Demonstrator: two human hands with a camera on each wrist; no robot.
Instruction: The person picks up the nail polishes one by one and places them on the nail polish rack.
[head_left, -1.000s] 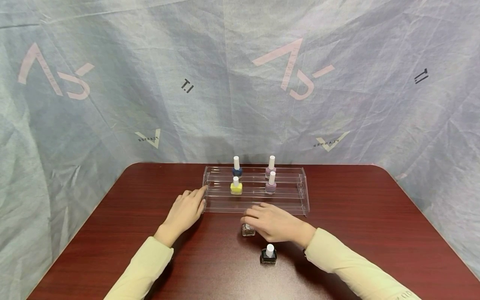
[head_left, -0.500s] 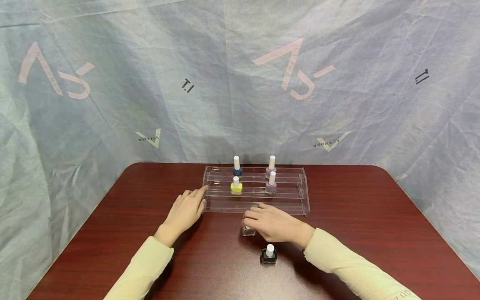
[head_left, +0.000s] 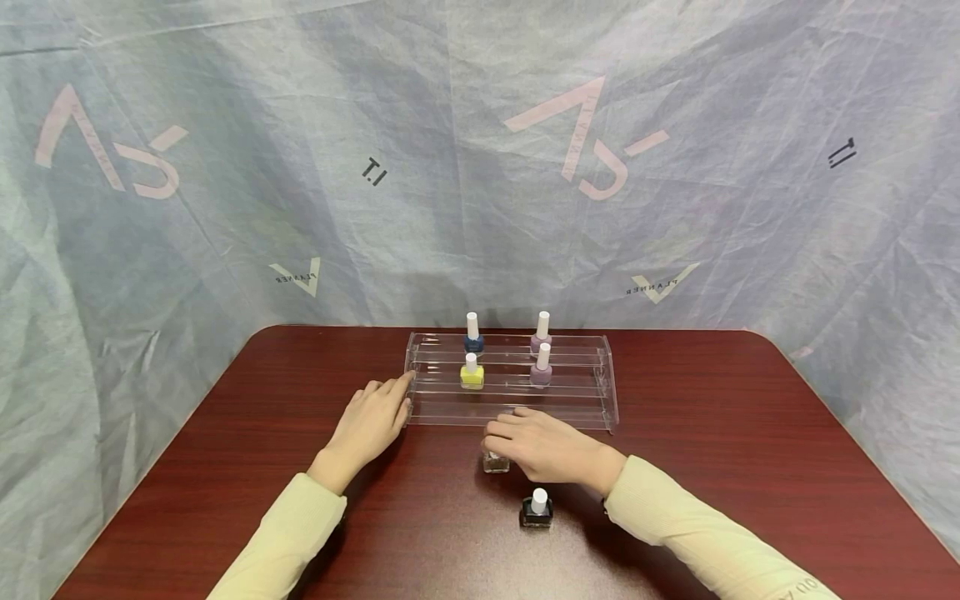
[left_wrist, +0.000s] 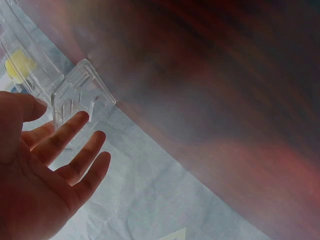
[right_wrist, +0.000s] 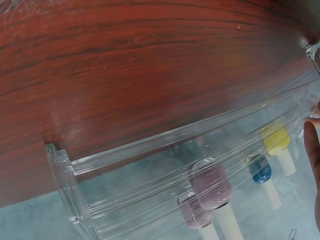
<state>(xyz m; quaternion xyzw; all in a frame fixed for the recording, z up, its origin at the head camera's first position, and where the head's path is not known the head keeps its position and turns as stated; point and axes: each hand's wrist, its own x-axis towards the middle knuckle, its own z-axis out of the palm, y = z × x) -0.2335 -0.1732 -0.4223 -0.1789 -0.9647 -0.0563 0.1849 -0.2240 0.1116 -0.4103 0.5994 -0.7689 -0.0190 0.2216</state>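
Note:
My left hand [head_left: 367, 425] lies beside the left end of a clear acrylic tiered rack [head_left: 450, 408], fingertips right at its end panel. The left wrist view shows its fingers loosely extended near that panel [left_wrist: 82, 92]. In front of the rack, my right hand [head_left: 551, 448] grips a nail polish bottle [head_left: 496, 463] from above. The bottle's clear, dark-brownish base shows below the fingers; its cap is hidden. A black nail polish bottle [head_left: 537, 512] with a white cap stands on the table, nearer me. Only an edge of the gripped bottle [right_wrist: 314, 55] enters the right wrist view.
On the rack's upper tiers stand a blue polish bottle [head_left: 473, 342], a yellow one [head_left: 472, 377] and two mauve ones, one at the back [head_left: 540, 343] and one in front [head_left: 541, 375]. Grey printed cloth [head_left: 420, 208] hangs behind the dark red wooden table [head_left: 705, 433].

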